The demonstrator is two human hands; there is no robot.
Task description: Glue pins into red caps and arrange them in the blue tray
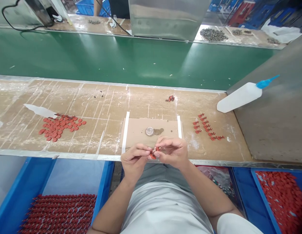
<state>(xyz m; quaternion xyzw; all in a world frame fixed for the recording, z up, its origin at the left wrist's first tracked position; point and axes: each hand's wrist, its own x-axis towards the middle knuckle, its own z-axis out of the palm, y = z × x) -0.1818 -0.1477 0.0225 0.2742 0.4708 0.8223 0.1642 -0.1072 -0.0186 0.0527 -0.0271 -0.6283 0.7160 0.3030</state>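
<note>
My left hand (135,160) and my right hand (173,152) meet at the table's front edge, both in a pinch. Between their fingertips is a small red figure on a round base (153,156); the fingers hide part of it. Just beyond them, a small round container (149,131) rests on a cardboard sheet (133,130), beside a dark wet-looking patch. Several similar red figures (206,126) stand in rows to the right. A pile of red discs (56,128) lies to the left. Farther back is a little cluster of red and dark pieces (170,98).
A white squeeze bottle with a blue nozzle (241,97) leans at the right by a metal panel (270,123). Behind the table runs a green belt (92,58). Below are blue crates, one with rows of red pieces (60,214), another with loose red parts (282,198).
</note>
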